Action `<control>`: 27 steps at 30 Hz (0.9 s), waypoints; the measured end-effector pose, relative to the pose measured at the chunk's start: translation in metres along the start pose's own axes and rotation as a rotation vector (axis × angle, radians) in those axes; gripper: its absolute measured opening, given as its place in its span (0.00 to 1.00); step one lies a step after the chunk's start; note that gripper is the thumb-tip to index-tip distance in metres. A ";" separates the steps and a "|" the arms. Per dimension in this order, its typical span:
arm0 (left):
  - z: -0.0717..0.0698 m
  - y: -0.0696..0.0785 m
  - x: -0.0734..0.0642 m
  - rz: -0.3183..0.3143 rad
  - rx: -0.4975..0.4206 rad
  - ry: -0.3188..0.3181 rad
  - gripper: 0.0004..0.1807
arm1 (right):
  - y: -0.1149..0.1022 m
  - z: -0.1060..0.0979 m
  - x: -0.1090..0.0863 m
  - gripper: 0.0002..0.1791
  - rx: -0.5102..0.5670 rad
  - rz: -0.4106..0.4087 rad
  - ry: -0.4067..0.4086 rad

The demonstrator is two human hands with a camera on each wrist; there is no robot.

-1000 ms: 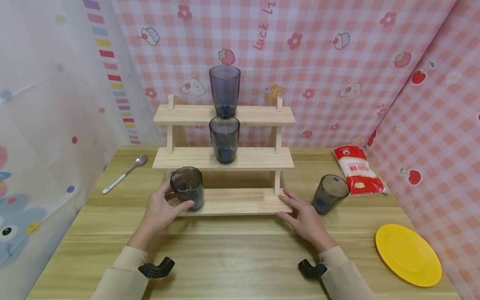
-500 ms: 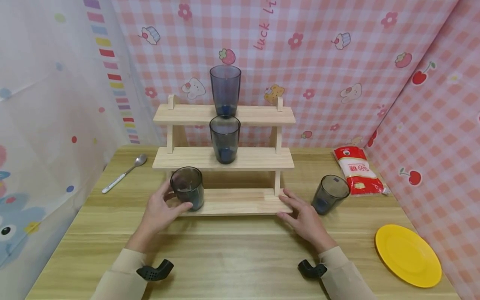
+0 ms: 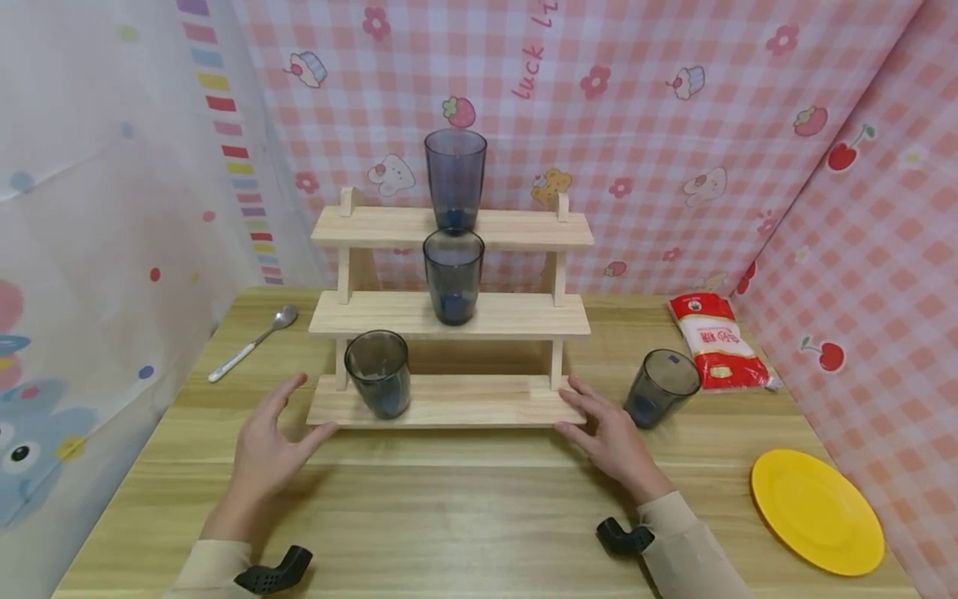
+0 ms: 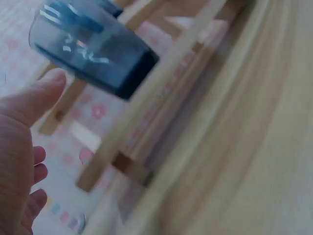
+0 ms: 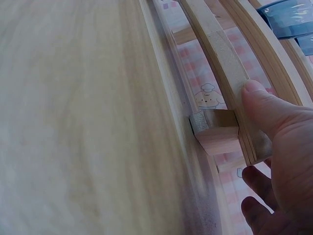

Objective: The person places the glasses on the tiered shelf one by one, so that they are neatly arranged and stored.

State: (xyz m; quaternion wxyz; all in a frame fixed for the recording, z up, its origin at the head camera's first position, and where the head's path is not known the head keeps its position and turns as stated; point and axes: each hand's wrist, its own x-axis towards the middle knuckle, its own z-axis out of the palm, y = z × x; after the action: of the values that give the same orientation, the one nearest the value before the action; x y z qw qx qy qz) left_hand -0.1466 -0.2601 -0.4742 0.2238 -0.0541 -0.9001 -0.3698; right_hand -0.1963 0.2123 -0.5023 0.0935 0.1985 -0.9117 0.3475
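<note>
A three-tier wooden display rack (image 3: pixel 479 399) stands on the table. On the left part of its bottom tier sits a dark tinted glass (image 3: pixel 380 378). My left hand (image 3: pixel 265 453) is off to the left of that glass, fingers and thumb spread apart, with nothing in it. In the left wrist view the thumb (image 4: pixel 41 93) points toward the glass without gripping it. My right hand (image 3: pixel 609 437) holds the right end of the bottom tier. Its thumb (image 5: pixel 261 98) presses the front edge, and the other fingers lie round the end.
Similar glasses stand on the middle tier (image 3: pixel 454 279) and top tier (image 3: pixel 456 179). Right of the rack are another glass (image 3: pixel 659 389), a red-and-white bag (image 3: pixel 718 341) and a yellow plate (image 3: pixel 817 512). A spoon (image 3: pixel 254 343) lies at the left.
My left hand has let go of the glass on the bottom tier and moved left, toward me. The glass stays in place. My right hand keeps its place on the rack.
</note>
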 end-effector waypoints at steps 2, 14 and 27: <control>0.001 -0.009 -0.001 0.010 0.046 -0.028 0.48 | 0.001 0.001 -0.001 0.32 -0.005 0.004 0.003; 0.016 -0.032 -0.011 0.068 0.138 -0.141 0.49 | -0.001 0.002 -0.003 0.33 0.004 0.030 -0.013; 0.022 -0.039 -0.015 0.128 0.140 -0.094 0.41 | -0.004 -0.004 0.002 0.32 -0.018 0.000 -0.013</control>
State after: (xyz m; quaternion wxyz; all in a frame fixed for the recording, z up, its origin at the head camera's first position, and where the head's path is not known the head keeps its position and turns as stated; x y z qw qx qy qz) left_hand -0.1516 -0.2716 -0.5197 0.2079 -0.1130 -0.9280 -0.2878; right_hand -0.1960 0.2116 -0.4966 0.0893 0.1997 -0.9154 0.3379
